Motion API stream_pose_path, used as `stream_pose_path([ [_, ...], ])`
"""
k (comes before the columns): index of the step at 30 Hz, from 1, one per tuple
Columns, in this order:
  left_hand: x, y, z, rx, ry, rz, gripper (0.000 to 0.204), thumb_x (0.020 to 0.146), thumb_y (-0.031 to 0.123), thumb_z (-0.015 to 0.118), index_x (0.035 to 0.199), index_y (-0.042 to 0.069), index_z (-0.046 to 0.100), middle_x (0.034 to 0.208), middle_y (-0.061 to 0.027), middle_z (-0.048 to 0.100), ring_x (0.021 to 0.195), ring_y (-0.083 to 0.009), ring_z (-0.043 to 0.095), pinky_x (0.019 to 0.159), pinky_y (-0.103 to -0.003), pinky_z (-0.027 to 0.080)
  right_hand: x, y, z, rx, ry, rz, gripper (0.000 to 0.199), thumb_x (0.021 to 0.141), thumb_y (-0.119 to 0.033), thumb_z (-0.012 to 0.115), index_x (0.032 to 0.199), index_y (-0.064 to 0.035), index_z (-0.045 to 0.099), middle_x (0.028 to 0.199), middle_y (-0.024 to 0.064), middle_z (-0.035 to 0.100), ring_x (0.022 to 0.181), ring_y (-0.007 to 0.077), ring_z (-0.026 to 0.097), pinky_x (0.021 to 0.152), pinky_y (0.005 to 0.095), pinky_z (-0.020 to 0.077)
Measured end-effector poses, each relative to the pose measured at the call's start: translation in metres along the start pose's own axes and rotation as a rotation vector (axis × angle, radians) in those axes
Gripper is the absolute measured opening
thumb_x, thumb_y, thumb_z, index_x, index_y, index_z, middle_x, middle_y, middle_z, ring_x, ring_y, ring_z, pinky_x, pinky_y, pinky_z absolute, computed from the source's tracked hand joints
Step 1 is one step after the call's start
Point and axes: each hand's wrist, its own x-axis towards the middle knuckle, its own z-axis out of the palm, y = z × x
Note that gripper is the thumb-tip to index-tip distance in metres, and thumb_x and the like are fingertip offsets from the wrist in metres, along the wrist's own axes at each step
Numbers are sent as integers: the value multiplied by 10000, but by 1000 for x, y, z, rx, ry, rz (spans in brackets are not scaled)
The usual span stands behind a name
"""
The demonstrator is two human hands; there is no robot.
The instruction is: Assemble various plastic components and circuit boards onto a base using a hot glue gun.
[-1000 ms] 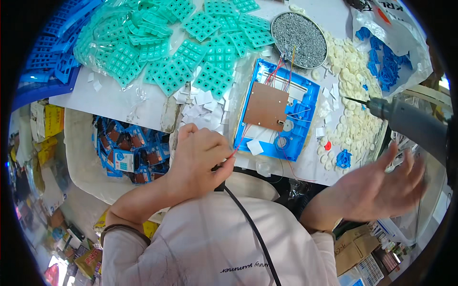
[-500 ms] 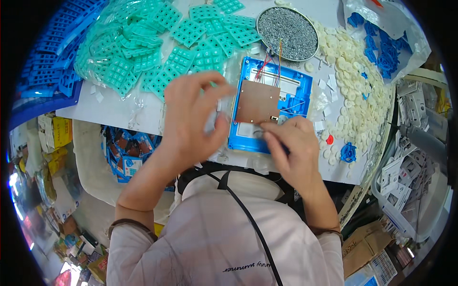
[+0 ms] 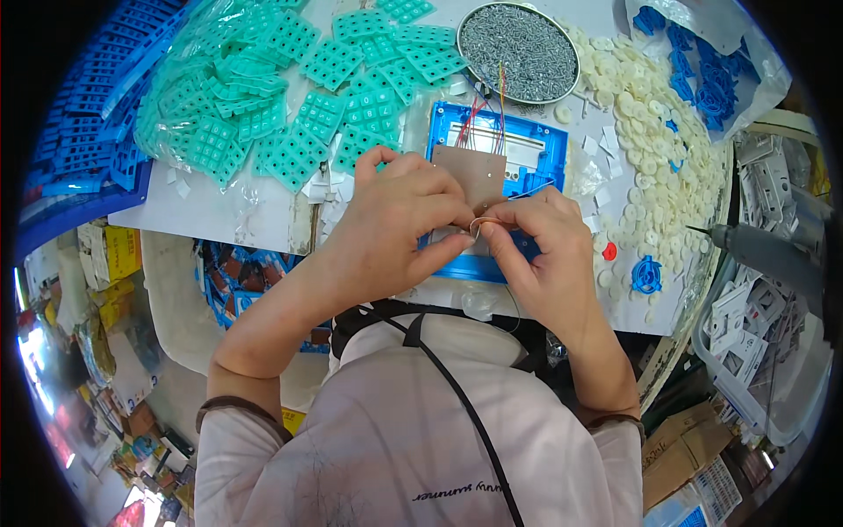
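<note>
A blue plastic case [image 3: 546,151] lies on the white table with a brown circuit board [image 3: 474,171] in it; thin red, orange and black wires run from its top. My left hand [image 3: 395,220] and my right hand [image 3: 540,241] meet over the case's lower part. Their fingertips pinch a small round disc [image 3: 480,228] with a thin wire, touching each other. The lower half of the case is hidden under both hands.
Teal rubber keypads [image 3: 307,79] cover the table's left. A round tin of screws [image 3: 520,39] stands behind the case. White round buttons [image 3: 654,167] and blue parts [image 3: 694,70] lie right. An electric screwdriver [image 3: 764,250] hangs at the right edge. Blue trays [image 3: 88,114] lie far left.
My right hand has come in from the far right to the case. My left hand rose from the table edge. Both now pinch the small disc over the case.
</note>
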Motion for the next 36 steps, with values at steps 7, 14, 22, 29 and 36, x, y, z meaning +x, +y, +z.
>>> stream_pose_path([
  [7, 1, 1, 5, -4, 29, -42, 131, 811, 113, 774, 929, 124, 719, 978, 14, 664, 992, -190, 593, 973, -442, 307, -1, -4, 0, 21, -4, -1, 42, 844, -96, 729, 875, -71, 714, 766, 49, 684, 753, 258, 586, 754, 402, 419],
  [14, -2, -5, 3, -34, 36, -9, 110, 830, 105, 768, 920, 119, 705, 960, 14, 667, 961, -195, 601, 964, -436, 314, 4, -8, -4, 51, -74, 48, 46, 859, -96, 720, 890, -62, 713, 759, 59, 672, 725, 254, 566, 736, 394, 415],
  [22, -6, -4, 11, 42, 108, 44, 111, 864, 79, 726, 944, 106, 655, 952, -7, 662, 938, -217, 605, 954, -456, 318, 4, -9, -2, 49, -92, 102, 42, 864, -94, 721, 891, -63, 715, 763, 60, 676, 730, 251, 571, 745, 392, 417],
  [29, -8, 0, 17, 112, 145, 66, 138, 852, 39, 685, 968, 93, 633, 972, -17, 646, 930, -226, 603, 960, -481, 313, 2, -6, 3, 71, -34, 51, 43, 868, -109, 723, 880, -68, 717, 765, 62, 678, 744, 259, 583, 744, 391, 425],
  [36, -12, 1, 16, 72, 122, 29, 158, 837, 31, 692, 970, 94, 634, 980, -12, 648, 945, -222, 611, 1022, -502, 294, 1, -5, 2, 103, -43, 95, 39, 867, -108, 722, 881, -72, 719, 761, 62, 674, 742, 261, 586, 747, 393, 428],
])
